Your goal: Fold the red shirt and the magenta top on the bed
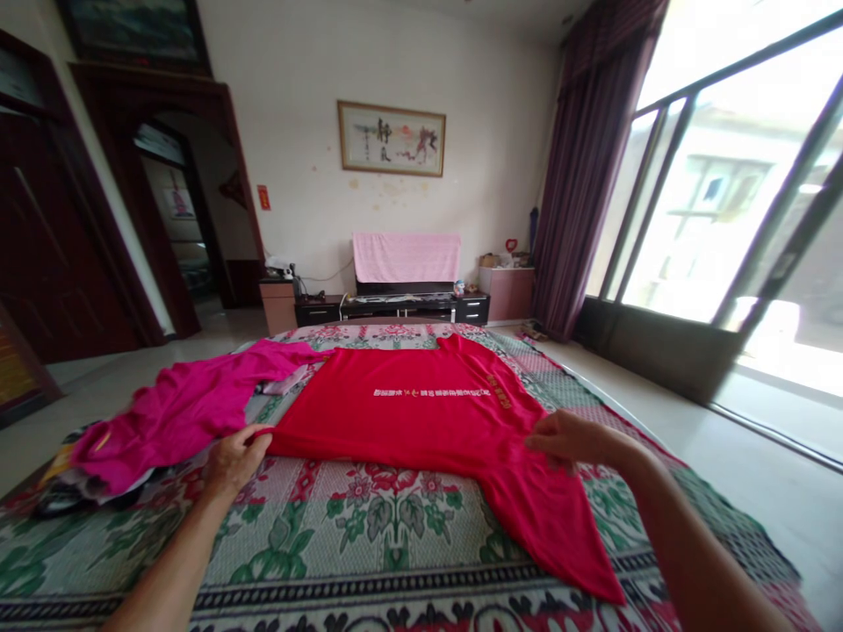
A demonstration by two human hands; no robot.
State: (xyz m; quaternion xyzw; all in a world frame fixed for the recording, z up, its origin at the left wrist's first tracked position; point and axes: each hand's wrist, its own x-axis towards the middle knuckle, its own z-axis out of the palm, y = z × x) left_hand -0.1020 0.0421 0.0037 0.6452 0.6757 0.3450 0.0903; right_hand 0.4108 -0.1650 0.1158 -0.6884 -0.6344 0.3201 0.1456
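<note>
Both hands are closed on the near edge of a red T-shirt (421, 412), which is spread flat across a floral blanket (388, 518) in the middle of the view. At the far left, a magenta garment (177, 412) is seen lying crumpled on the blanket, its edge just beside the shirt. The left hand (234, 456) is placed at the shirt's near left corner, where the fabric is pinched between thumb and curled fingers. White lettering (431, 393) is printed across the shirt and is seen upside down from this side. The right hand (570, 437) is held at the shirt's right side, fingers drawn together on a fold of cloth where one sleeve (559, 527) trails towards the near edge of the blanket. Against the back wall, a pink cloth (407, 256) is draped above a low cabinet (395, 307). At the right, a dark curtain (586, 167) is hung beside tall glass doors (724, 193).
</note>
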